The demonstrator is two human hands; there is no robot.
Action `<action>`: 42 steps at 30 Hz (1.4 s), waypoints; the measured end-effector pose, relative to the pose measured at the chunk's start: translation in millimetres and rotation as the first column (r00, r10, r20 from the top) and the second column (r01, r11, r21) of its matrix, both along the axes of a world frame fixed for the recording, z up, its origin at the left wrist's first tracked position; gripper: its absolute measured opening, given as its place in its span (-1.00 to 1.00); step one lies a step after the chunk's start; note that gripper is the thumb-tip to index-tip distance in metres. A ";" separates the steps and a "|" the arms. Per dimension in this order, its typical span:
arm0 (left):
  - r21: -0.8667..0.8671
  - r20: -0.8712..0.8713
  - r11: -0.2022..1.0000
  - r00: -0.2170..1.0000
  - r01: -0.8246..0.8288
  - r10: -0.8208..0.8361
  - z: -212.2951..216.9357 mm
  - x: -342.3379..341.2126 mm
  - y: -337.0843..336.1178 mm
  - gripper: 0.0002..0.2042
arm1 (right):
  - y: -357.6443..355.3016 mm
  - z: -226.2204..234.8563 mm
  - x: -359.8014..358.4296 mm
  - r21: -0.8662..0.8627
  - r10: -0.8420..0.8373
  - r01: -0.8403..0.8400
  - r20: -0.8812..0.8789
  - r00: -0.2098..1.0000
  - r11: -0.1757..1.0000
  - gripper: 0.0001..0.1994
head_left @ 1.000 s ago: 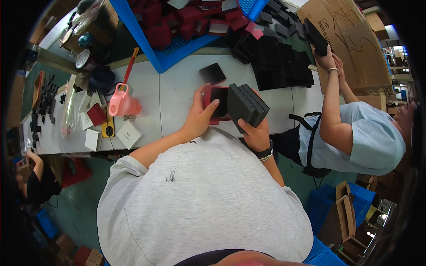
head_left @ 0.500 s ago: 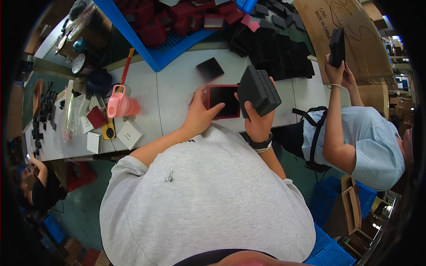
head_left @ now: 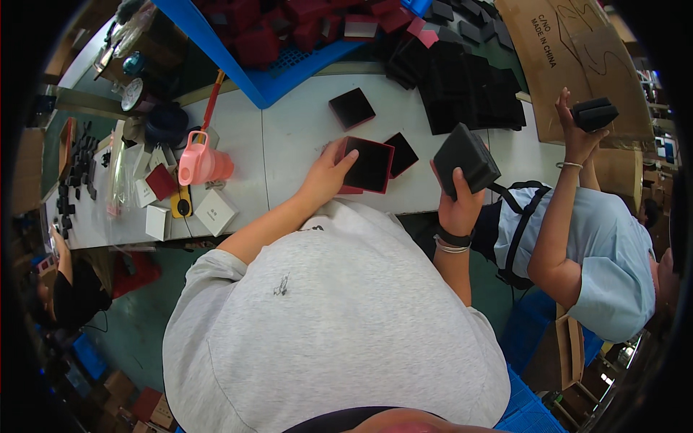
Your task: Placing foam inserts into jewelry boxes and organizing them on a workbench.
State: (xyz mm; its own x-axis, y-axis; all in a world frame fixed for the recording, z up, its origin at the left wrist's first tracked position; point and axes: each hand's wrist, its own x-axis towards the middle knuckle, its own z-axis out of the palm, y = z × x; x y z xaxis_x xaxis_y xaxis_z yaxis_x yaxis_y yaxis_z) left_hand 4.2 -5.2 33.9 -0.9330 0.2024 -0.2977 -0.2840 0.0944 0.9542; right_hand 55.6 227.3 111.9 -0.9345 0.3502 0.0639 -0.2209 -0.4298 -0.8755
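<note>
Left end of the table [head_left: 289, 141]: one pink jug [head_left: 206, 167], upright, handle to the far side; near it, a small red box [head_left: 161, 182] and a white carton [head_left: 215, 211]. Far, left of centre: one blue crate [head_left: 242, 79], filled with dark red boxes [head_left: 309, 36]. Centre, near side: left hand [head_left: 328, 173], fingers pinching the left wall of an open red box [head_left: 370, 167], thumb over the rim, the others partly hidden; box black within, mouth facing up, roughly square, no clear long axis. Far of it, apart: one black-faced piece [head_left: 352, 108]. At the box's right edge: one black square [head_left: 403, 154], set askew, partly overlapped. Right of that, well clear of the box: right hand [head_left: 462, 202], thumb on the near face of a dark block [head_left: 465, 162], remaining fingers mostly hidden behind, grip closed on it; block tilted, longer edge as seen slanting from far left to near right. Governing relation: box lies left of the block, black square between; left hand nearer the box. Far right: black pads [head_left: 469, 101], heaped; a co-worker's hand [head_left: 577, 141] holding a black piece [head_left: 595, 114].
</note>
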 end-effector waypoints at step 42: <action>0.098 -0.038 0.576 0.581 0.812 -0.813 72.4 -21.0 -94.9 -0.55 | -46.4 5.8 -27.9 0.464 0.610 -0.719 0.389 0.690 0.517 -0.18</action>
State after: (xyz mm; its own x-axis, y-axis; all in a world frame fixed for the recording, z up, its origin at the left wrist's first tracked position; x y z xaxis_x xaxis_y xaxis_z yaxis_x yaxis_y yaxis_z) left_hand -16.9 -100.0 106.4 -0.3608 0.9011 -0.2405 -0.1432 0.2013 0.9690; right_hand 27.7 180.8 117.6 -0.8913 -0.4276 -0.1507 0.0853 0.1682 -0.9820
